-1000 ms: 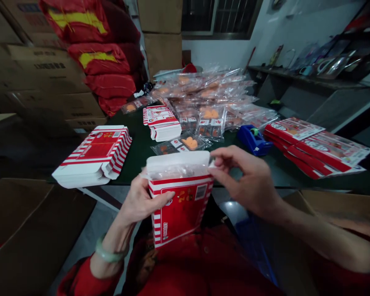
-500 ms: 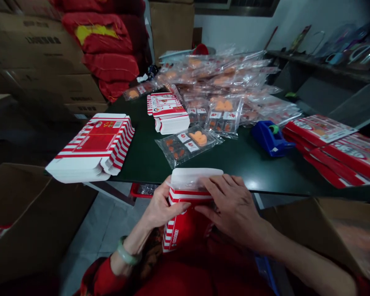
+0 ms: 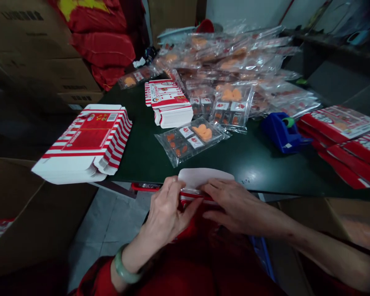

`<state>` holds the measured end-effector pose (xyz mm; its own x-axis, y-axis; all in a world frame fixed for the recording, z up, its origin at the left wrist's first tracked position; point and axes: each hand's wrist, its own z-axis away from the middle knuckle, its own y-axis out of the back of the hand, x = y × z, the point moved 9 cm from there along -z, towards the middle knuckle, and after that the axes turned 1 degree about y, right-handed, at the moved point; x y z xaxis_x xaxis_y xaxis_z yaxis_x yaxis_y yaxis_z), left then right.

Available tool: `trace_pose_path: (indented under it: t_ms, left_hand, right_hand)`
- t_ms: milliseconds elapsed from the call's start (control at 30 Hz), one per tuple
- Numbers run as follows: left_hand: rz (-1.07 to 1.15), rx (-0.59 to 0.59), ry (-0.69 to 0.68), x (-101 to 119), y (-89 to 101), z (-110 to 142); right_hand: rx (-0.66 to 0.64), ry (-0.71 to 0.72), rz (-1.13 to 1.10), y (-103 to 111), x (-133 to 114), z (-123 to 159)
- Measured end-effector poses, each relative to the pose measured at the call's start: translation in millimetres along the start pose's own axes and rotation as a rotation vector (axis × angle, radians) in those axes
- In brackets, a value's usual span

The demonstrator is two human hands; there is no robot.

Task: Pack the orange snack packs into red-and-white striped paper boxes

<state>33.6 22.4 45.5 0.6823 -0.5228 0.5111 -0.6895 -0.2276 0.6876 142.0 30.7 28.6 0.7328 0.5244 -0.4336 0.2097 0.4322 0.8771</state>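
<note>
- Where the dark green desk (image 3: pixel 249 174) ends, a red-and-white carton (image 3: pixel 191 196) sits just below its near edge, its white flap (image 3: pixel 205 177) standing unclosed.
- Farther onto the desk lie flat carton stacks (image 3: pixel 83 144) and many sealed orange-filled bags (image 3: pixel 231 102), all unboxed.
- The left hand (image 3: pixel 166 209) and right hand (image 3: pixel 234 205) hold the carton, fingers closed around its top.
</note>
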Motion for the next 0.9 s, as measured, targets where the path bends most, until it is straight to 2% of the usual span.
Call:
trace_pose_path:
  t_ms: [133, 233, 300, 367, 500, 567, 733, 833, 900]
  left_hand:
    - [-0.126, -0.175, 0.003, 3.2, -5.3, -15.2]
    - [-0.174, -0.264, 0.001, -3.1, -7.8, -19.7]
    - [-0.11, -0.285, 0.009, -10.5, -9.3, -20.7]
    - [0.0, -0.252, 0.039, -20.0, -8.3, -20.7]
    - [0.074, -0.058, 0.015, -28.3, 2.9, -14.2]
    - [0.056, -0.007, -0.034, -25.5, 5.2, -7.8]
    - [-0.097, 0.048, -0.023, -25.2, 6.6, 1.0]
    - [-0.197, 0.076, -0.057, -20.4, 9.1, -1.5]
    - [-0.279, 0.054, -0.043, -20.6, 7.5, -5.6]
  right_hand:
    - [-0.119, 0.036, -0.004, 2.1, -3.8, -9.1]
    - [-0.113, 0.081, -0.026, 5.1, -3.8, -15.0]
    - [-0.071, 0.101, -0.045, 4.0, -2.3, -17.2]
    - [0.043, 0.086, -0.031, 4.4, 1.2, -16.8]
    - [0.403, 0.101, 0.199, 15.2, -4.7, 0.0]
    - [0.481, 0.092, 0.281, 17.2, -7.2, 8.6]
    - [0.469, 0.038, 0.397, 13.8, -6.9, 11.8]
    - [0.384, 0.037, 0.498, 5.5, -11.2, 5.7]
    - [0.295, 0.049, 0.503, 1.1, -14.4, 1.6]
